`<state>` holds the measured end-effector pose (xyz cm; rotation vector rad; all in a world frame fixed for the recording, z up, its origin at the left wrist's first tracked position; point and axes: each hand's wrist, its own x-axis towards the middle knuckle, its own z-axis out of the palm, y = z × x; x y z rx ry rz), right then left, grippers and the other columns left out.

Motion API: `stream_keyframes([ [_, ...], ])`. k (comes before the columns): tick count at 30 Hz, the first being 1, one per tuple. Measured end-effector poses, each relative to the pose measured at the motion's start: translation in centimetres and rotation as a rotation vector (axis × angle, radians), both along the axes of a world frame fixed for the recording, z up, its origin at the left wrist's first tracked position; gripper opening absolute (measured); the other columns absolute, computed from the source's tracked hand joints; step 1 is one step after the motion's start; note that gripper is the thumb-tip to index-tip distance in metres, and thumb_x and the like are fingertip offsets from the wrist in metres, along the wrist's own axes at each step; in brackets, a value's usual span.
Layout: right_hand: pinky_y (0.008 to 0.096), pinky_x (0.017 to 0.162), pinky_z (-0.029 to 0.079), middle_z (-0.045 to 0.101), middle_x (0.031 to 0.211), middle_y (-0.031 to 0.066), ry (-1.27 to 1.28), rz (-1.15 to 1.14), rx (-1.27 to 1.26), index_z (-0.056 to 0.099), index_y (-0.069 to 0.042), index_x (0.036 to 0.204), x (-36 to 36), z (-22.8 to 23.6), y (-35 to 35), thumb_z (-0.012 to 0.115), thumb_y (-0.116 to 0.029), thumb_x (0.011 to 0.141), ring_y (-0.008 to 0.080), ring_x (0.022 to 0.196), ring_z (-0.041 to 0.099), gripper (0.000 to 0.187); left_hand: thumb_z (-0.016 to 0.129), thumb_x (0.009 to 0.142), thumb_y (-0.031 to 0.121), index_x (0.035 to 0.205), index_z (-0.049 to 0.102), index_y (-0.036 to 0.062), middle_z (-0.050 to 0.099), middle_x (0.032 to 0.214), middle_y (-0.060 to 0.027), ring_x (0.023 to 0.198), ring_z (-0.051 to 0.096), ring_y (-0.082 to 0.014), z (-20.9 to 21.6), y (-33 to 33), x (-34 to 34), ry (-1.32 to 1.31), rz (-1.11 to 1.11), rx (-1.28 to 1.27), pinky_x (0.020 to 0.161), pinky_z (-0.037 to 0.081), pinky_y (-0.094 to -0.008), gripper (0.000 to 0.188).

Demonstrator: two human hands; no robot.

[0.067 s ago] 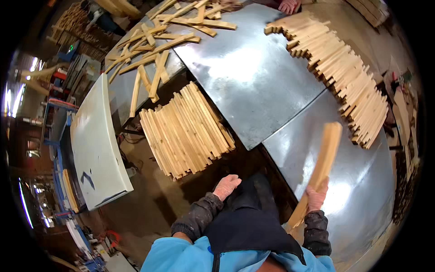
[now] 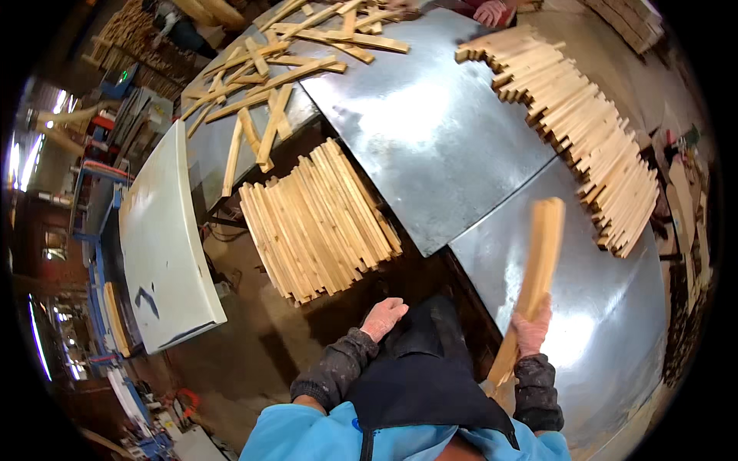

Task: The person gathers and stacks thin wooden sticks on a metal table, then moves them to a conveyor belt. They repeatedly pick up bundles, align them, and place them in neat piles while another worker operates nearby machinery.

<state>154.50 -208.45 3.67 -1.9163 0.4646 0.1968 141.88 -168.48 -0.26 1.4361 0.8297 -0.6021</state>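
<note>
My right hand (image 2: pixel 531 326), gloved, is wrapped round the lower part of a pale wooden strip (image 2: pixel 538 253). This strip stands tilted over the metal tabletop on my right, its far end slightly smeared by motion. My left hand (image 2: pixel 384 317) hangs in front of my dark apron with its fingers curled together, and no object shows in it. Just beyond the left hand lies a stack of wooden strips (image 2: pixel 319 223), side by side. A long row of similar strips (image 2: pixel 580 138) lies along the right part of the metal table (image 2: pixel 430 154).
Loose wooden strips (image 2: pixel 269 69) are piled crosswise at the far left of the table. A pale panel (image 2: pixel 165 246) stands left of the stack. Another person's hand (image 2: pixel 490 12) shows at the far edge. Machinery (image 2: pixel 104 207) lines the left side.
The wooden strip in my right hand has shifted slightly left and become more upright. My left hand has hardly moved.
</note>
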Motion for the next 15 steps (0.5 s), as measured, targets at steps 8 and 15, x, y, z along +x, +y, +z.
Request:
stream_keyframes([
  [8,0.0465,0.11,0.049,0.061,0.135,0.025,-0.215,1.02,-0.346,0.042,0.002,0.16,1.6,0.7,27.3,0.094,-0.037,0.068,0.0414,0.128,0.059,0.113,0.072,0.1,0.029,0.138,0.066,-0.0057,0.074,0.105,-0.0083,0.089,0.067,-0.0156,1.1,10.0,-8.2,-0.061,0.459,0.049,0.083,0.055,-0.0301,0.052],
  [15,0.0496,0.108,0.051,0.062,0.132,0.0299,-0.031,1.264,-0.429,0.038,0.0,0.16,-2.6,-2.5,51.0,0.088,-0.039,0.075,0.0457,0.126,0.059,0.106,0.064,0.101,0.014,0.085,0.057,0.0136,0.053,0.078,0.0039,0.065,0.051,-0.0082,-2.7,16.4,-22.0,-0.059,0.965,-0.229,0.056,0.041,-0.027,0.018],
])
